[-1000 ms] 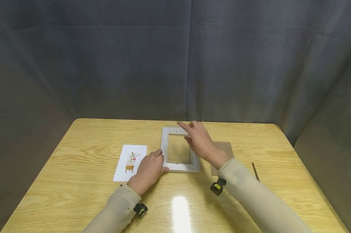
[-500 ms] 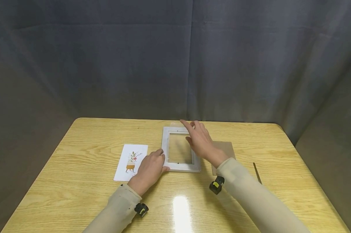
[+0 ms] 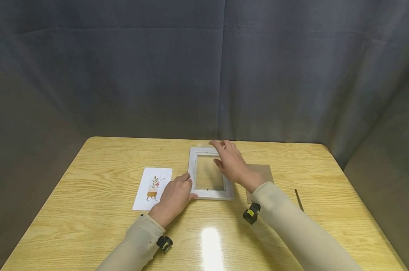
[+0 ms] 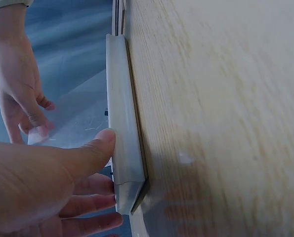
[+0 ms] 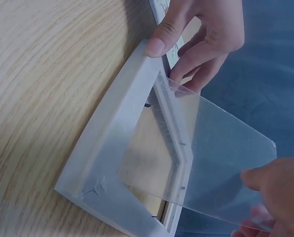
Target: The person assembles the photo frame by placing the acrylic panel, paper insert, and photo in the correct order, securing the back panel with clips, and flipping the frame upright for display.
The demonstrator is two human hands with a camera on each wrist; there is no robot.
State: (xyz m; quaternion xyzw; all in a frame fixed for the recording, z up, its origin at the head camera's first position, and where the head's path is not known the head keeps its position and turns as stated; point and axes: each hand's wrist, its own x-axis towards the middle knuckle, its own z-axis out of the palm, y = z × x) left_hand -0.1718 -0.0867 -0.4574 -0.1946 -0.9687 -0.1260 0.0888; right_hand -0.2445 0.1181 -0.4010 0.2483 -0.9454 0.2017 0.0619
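A white picture frame (image 3: pixel 210 194) lies flat on the table, its opening facing up. At its near left corner my left hand (image 3: pixel 175 195) grips the frame, thumb on the near edge and fingers along the left side. Over the far right part is my right hand (image 3: pixel 232 162), which pinches a clear plastic sheet (image 5: pixel 226 148) by its edge between thumb and fingers. The sheet stands tilted, its lower end inside the frame opening in the right wrist view. In the head view the sheet is barely visible. Small dark tabs (image 5: pixel 147 105) show on the frame's inner edge.
Left of the frame lies a white card (image 3: pixel 151 189) with a potted plant picture, partly behind my left hand. A brown backing board (image 3: pixel 263 172) lies to the right, partly under my right forearm. Beyond it is a thin dark strip (image 3: pixel 298 199). A grey curtain (image 3: pixel 157 75) hangs behind the table.
My right hand rises slightly and shifts right, then lowers a little again, tilting the clear sheet with it. My left hand keeps its grip on the picture frame.
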